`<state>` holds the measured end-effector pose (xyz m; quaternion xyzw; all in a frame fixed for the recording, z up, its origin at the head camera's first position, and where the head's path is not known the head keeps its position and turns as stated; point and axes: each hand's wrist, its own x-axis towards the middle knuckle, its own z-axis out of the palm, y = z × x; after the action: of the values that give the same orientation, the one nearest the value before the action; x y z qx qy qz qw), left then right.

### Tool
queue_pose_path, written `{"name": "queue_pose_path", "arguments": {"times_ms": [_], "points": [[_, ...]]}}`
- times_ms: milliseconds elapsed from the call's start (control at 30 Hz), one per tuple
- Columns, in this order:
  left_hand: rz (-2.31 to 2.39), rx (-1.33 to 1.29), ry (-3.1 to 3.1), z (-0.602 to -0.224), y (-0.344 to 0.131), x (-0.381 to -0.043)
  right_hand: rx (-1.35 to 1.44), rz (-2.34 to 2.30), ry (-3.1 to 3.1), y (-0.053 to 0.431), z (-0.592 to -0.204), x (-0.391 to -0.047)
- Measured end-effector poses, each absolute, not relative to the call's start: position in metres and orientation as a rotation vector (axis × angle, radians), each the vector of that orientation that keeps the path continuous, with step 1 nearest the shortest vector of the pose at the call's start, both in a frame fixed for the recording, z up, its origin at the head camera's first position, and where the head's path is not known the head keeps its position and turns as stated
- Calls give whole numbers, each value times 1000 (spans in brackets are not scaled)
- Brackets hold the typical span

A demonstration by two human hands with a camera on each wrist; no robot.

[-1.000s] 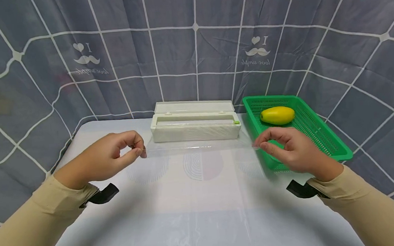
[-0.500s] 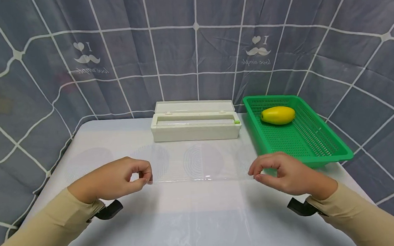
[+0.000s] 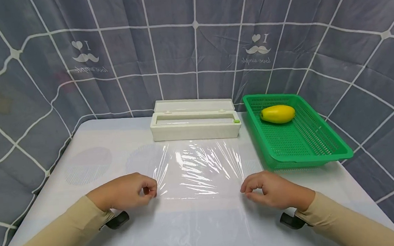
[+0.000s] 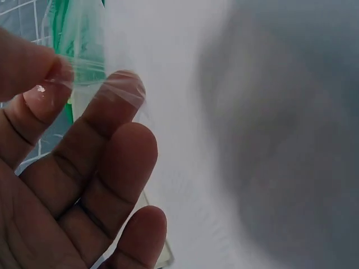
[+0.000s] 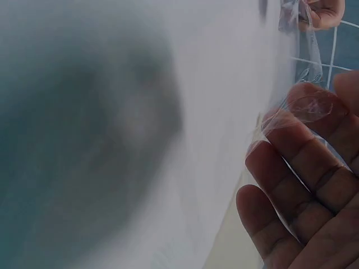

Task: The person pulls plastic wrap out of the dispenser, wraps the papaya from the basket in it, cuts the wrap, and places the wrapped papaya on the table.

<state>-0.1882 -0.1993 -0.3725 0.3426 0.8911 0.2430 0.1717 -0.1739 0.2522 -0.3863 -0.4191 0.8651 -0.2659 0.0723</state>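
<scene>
Hands [image 4: 61, 174] [image 5: 325, 185] cropped in wrist views, sleeves [image 3: 53, 242] cropped

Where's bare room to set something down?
Table: back left, between gray curtain, white dispenser box and left hand; also nearside, between the sleeves. Green basket: in front of the yellow fruit. Crowded: centre, where clear film spans from left hand to right hand.

White table [image 3: 206, 238] with 1 open white box [image 3: 195, 131] beside 1 green basket [image 3: 289, 142].
</scene>
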Motion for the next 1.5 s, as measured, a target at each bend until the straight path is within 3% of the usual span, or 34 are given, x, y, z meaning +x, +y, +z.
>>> {"name": "queue_pose_path", "arguments": {"times_ms": [633, 967, 1500], "points": [[574, 1074, 2592, -399, -192, -183, -1218, -570, 2622, 244, -408, -168], [517, 879, 2719, -400, -186, -181, -1191, -478, 2557, 246, -402, -164], [439, 874, 2814, -404, -180, -168, -1164, -281, 2526, 248, -393, -151]]}}
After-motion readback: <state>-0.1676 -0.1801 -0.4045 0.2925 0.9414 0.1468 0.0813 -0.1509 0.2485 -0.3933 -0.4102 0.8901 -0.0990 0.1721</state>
